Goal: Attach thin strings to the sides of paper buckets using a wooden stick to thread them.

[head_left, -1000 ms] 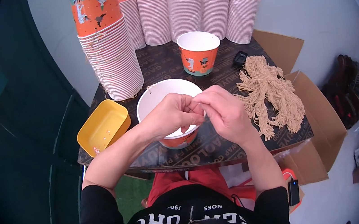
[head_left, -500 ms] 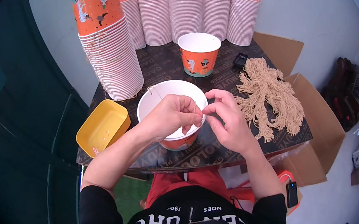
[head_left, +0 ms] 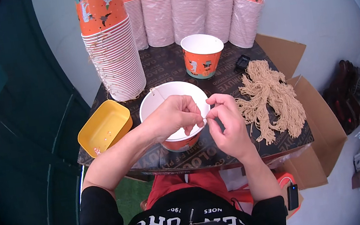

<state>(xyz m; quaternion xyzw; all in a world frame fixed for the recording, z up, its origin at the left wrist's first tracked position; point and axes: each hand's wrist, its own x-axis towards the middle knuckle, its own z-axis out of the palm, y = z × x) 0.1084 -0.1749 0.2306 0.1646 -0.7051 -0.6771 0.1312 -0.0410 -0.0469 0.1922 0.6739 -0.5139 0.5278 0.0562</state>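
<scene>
An orange paper bucket (head_left: 180, 146) with a white inside stands upright before me. A thin tan string (head_left: 158, 92) passes through its rim at the left and runs down inside. My left hand (head_left: 173, 115) reaches across the bucket's mouth, thumb and forefinger pinched on the string near the right rim. There my right hand (head_left: 230, 124) meets it, its thumb and forefinger tips closed on the string as well. The fingers partly hide the string's end and that stretch of rim. To the right of my right hand lies a bundle of tan strings (head_left: 271, 98).
A yellow tub (head_left: 123, 128) with small scraps sits at the left. Behind it rises a tall stack of buckets (head_left: 116, 61) with strings. Another bucket (head_left: 202, 59) and a small black box (head_left: 242, 62) stand farther back, before several plastic-wrapped stacks (head_left: 192, 13). Cardboard flaps (head_left: 315, 117) flank the table's right.
My fingertips have shifted slightly at the right rim, and the right forefinger and thumb have drawn closer together on the string. The view has moved a little; the bucket stays in place.
</scene>
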